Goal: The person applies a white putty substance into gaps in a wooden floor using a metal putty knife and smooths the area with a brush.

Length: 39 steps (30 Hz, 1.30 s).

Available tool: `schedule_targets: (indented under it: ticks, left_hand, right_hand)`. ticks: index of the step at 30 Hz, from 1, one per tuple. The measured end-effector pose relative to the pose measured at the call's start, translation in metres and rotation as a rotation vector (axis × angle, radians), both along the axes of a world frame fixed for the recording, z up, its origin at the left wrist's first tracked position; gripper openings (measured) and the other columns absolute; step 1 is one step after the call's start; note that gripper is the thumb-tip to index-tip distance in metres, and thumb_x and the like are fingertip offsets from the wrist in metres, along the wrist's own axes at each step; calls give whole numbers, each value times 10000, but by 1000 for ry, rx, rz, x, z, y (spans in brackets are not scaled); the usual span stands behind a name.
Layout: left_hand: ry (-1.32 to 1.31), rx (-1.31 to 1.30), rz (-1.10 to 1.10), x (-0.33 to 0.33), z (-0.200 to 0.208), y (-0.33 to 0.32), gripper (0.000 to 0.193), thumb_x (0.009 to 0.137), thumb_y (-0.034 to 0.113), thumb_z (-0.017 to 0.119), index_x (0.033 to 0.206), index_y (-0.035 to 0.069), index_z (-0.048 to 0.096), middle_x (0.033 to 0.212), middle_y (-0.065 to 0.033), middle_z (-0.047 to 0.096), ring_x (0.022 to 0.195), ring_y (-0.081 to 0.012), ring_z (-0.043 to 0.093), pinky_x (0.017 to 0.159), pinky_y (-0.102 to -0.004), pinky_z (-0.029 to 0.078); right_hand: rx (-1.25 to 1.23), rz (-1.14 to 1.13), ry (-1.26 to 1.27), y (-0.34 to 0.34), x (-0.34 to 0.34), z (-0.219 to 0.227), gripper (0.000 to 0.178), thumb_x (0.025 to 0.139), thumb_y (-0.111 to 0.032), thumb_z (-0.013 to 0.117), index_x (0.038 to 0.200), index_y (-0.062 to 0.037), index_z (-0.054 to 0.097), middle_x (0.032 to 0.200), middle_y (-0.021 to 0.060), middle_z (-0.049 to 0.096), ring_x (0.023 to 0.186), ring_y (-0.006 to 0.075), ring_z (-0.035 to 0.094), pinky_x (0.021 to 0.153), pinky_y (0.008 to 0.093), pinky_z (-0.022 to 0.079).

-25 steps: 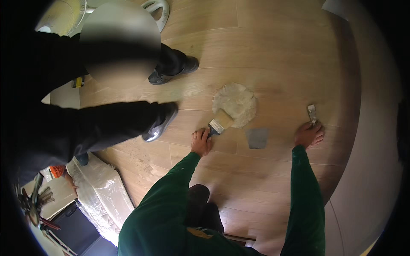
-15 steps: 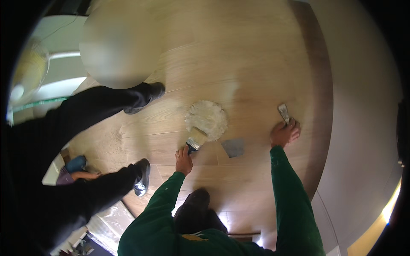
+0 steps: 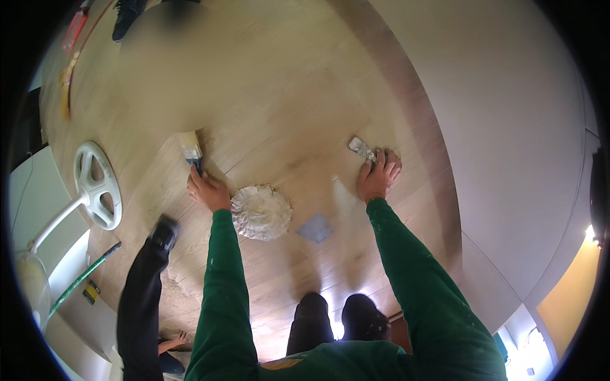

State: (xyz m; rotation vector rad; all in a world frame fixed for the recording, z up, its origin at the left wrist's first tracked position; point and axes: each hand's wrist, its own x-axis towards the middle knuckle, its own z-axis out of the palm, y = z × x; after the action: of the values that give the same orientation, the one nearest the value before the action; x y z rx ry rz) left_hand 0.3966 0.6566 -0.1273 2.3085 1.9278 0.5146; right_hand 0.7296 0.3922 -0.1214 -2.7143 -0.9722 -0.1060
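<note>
Head view, far left: a white wheel-shaped base (image 3: 108, 213) on the wood floor (image 3: 305, 120), with a green pole (image 3: 86, 278) below it.
Leg: another person's dark trouser leg (image 3: 143, 298) and shoe (image 3: 165, 232), right of the pole.
Brush: this brush (image 3: 192, 153) points its bristles away from the wearer, beyond the left hand (image 3: 210, 192).
Left fingers: wrapped around the brush handle.
Disc: pale, round and rumpled, this disc (image 3: 262, 213) lies just right of the left wrist.
Square: a grey square (image 3: 316, 228), flat beside the disc.
Scraper: the scraper (image 3: 361, 147) tips up-left from the right hand (image 3: 379, 175).
Right fingers: bent, gripping the scraper handle.
Wall: a pale wall (image 3: 508, 159), far right.
</note>
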Motion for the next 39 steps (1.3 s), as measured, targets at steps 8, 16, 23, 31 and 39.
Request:
schedule_targets:
  ticks: [8, 16, 23, 31, 39]
  left_hand:
    - [-30, 9, 66, 13, -9, 12, 415, 1007, 223, 507, 1389, 69, 551, 1254, -164, 602, 1145, -368, 531, 965, -505, 372]
    - [-77, -224, 104, -2, -20, 19, 527, 914, 197, 553, 1430, 99, 509, 1321, -142, 583, 1210, -350, 531, 1041, -534, 359]
    - [40, -289, 103, -23, 4, 17, 601, 903, 209, 593, 1483, 137, 449, 1291, -139, 546, 1199, -344, 520, 1049, -529, 361]
    - [-189, -176, 41, -26, 16, 13, 671, 825, 132, 640, 1472, 123, 465, 1202, -120, 573, 1153, -316, 544, 1020, -469, 388]
    - [-639, -258, 269, -63, 34, -4, 600, 888, 67, 592, 1471, 79, 454, 1259, -212, 603, 1158, -415, 586, 1001, -509, 458]
  right_hand:
    - [19, 62, -9, 11, 9, -1, 460, 884, -210, 596, 1309, -37, 563, 1368, 218, 472, 1284, 449, 408, 1111, 607, 310]
    - [-2, 89, -171, 8, 2, -17, 443, 860, -61, 590, 1303, -40, 582, 1295, 171, 600, 1214, 388, 526, 1015, 514, 406]
    - [-33, 110, -59, 11, -3, -8, 336, 994, -194, 576, 1260, 11, 593, 1268, 223, 583, 1174, 430, 543, 984, 538, 438]
    - [366, 736, 168, 177, -151, 10, 329, 1009, -255, 594, 1183, 22, 636, 1158, 229, 640, 1072, 431, 609, 942, 552, 459]
    - [177, 561, -222, 220, -212, -40, 328, 928, -255, 617, 1168, -33, 591, 1183, 192, 601, 1049, 407, 591, 857, 552, 456]
